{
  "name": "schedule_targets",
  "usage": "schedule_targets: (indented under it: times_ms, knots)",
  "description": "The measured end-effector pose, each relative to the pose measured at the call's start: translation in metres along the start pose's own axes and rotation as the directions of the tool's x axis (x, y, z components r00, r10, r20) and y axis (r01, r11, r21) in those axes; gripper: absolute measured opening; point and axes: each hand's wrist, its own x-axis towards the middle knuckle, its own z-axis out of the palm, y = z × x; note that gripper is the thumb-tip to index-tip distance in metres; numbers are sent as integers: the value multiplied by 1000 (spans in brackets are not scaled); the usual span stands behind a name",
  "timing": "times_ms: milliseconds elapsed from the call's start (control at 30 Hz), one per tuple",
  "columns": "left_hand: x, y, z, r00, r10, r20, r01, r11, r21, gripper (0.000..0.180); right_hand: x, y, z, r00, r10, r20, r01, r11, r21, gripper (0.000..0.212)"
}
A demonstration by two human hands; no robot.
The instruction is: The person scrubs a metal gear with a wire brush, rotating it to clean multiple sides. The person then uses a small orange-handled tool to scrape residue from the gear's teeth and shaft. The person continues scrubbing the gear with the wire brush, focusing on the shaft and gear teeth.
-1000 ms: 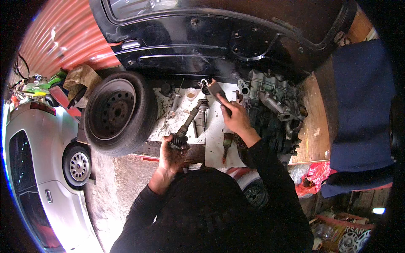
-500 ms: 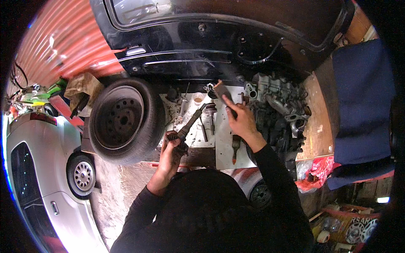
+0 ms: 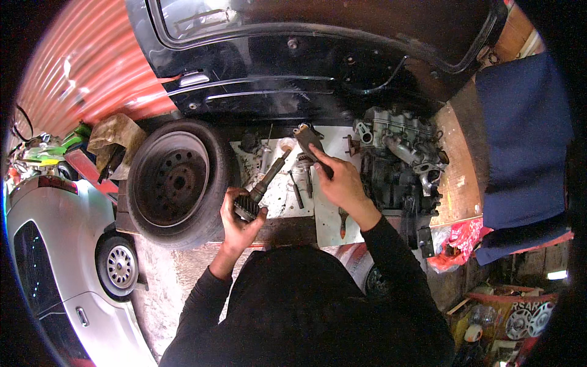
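My left hand [image 3: 231, 231] is closed around the geared end of a dark metal gear shaft [image 3: 267, 181]. The shaft slants up and to the right, its thin end over the worktop. My right hand [image 3: 350, 188] grips a flat dark piece of sandpaper [image 3: 307, 144], apparently folded, with the index finger laid along it. The sandpaper is just above and to the right of the shaft's tip; I cannot tell whether they touch. Beneath lie a smaller gear piece [image 3: 304, 160], a dark metal rod [image 3: 296, 189] and a pale cup [image 3: 285, 145].
A wheel with its tyre [image 3: 226, 183] stands left of the white work surface [image 3: 327, 211]. To the right sits an engine block [image 3: 397, 171]. A brush-like tool with an orange tip [image 3: 343, 227] lies near the front edge. Behind rises a black car panel [image 3: 257, 64].
My right hand has moved left and slightly down with the sandpaper, nearer the shaft. My left hand has shifted slightly left and the shaft has turned, so its gear shows more plainly.
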Motion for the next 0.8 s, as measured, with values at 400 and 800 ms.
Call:
schedule_targets:
  times_ms: [400, 800]
  knots:
    - [-3, -8, 14, 558, -605, 568, 576, -211, -790, 50, -5, 15, 7, 983, -183, -21, 180, 978, -101, 53]
    - [-13, 6, 10, 458, -543, 704, 589, -408, -698, 50, -19, 12, 19, 903, -429, 8, 429, 902, -51, 54]
